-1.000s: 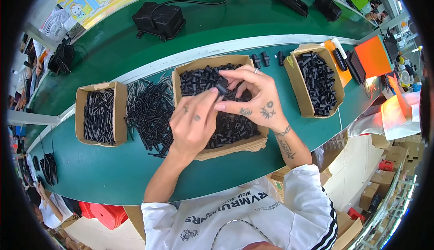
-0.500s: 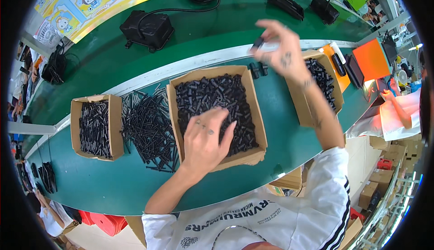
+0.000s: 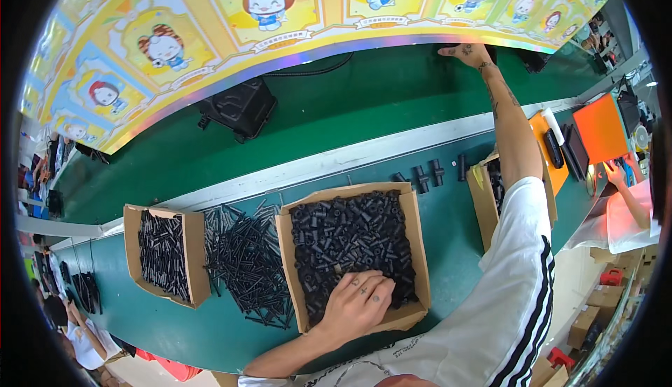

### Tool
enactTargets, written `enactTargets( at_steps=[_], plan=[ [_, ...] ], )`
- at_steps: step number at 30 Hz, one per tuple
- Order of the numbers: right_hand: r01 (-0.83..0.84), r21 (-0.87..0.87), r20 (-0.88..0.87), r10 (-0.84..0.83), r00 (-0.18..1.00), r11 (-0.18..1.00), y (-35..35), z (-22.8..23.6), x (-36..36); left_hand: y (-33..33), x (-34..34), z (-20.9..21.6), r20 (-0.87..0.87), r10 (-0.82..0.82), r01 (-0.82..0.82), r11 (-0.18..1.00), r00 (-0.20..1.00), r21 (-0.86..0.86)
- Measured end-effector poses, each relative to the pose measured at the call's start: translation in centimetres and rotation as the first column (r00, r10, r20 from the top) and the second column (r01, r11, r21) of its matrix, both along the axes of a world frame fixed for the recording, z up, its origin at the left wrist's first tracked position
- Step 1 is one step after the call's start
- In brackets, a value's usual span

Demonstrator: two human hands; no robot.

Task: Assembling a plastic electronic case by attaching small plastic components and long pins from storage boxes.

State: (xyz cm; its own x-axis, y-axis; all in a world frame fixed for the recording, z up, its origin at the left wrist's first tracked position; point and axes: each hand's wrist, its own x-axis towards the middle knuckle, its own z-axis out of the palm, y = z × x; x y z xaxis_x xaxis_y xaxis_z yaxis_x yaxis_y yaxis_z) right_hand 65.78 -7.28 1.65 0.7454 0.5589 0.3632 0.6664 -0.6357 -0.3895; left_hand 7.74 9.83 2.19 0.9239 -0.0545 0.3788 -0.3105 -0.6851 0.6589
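My left hand (image 3: 358, 304) rests in the near part of a cardboard box (image 3: 285, 247) full of short black tube fittings (image 3: 350, 229). Its fingers curl down together, and whatever they hold is hidden. My right hand (image 3: 467, 53) stretches far out over the green shelf, beside a dark object there. One digit points left; the yellow panel's lower edge hides the other fingers. Several black T-shaped fittings (image 3: 421, 178) lie loose between the middle box and the right-hand cardboard box (image 3: 483, 198), which my right arm partly covers.
A loose pile of thin black rods (image 3: 248, 268) lies left of the middle box, beside a smaller cardboard box (image 3: 197, 264) of rods. A black housing (image 3: 241, 109) with a cable sits on the shelf. The yellow cartoon panel (image 3: 336, 9) overhangs the back. Another person's hand (image 3: 614, 175) shows at right.
My right hand has moved from above the table to the back shelf; the small black piece it held no longer shows. My left fingers have curled into the fittings. The view has shifted upward.
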Motion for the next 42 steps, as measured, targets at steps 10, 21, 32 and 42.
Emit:
enactTargets(
  at_steps=[10,21,32,42],
  plan=[
    [0.006,0.381,0.097,-0.047,0.994,0.924,-2.3,2.3,-0.8,-0.1,0.4,0.7,0.116,0.044,-0.045,0.999,0.992,0.004],
    [0.159,0.821,-0.332,0.231,0.915,0.548,-6.3,13.1,-26.5,-4.0,-0.5,5.2,0.266,0.073,-0.031,0.987,0.961,-0.158],
    [0.234,0.972,-0.225,0.31,0.924,0.009,-14.1,6.7,-52.8,-14.5,-2.8,3.8,-0.1,-0.185,0.078,0.759,0.978,-0.647],
    [0.336,0.906,-0.416,0.39,0.821,0.257,-18.6,4.4,-53.8,-11.0,-8.0,3.7,-0.297,-0.128,0.031,0.95,0.946,-0.309]
  ],
)
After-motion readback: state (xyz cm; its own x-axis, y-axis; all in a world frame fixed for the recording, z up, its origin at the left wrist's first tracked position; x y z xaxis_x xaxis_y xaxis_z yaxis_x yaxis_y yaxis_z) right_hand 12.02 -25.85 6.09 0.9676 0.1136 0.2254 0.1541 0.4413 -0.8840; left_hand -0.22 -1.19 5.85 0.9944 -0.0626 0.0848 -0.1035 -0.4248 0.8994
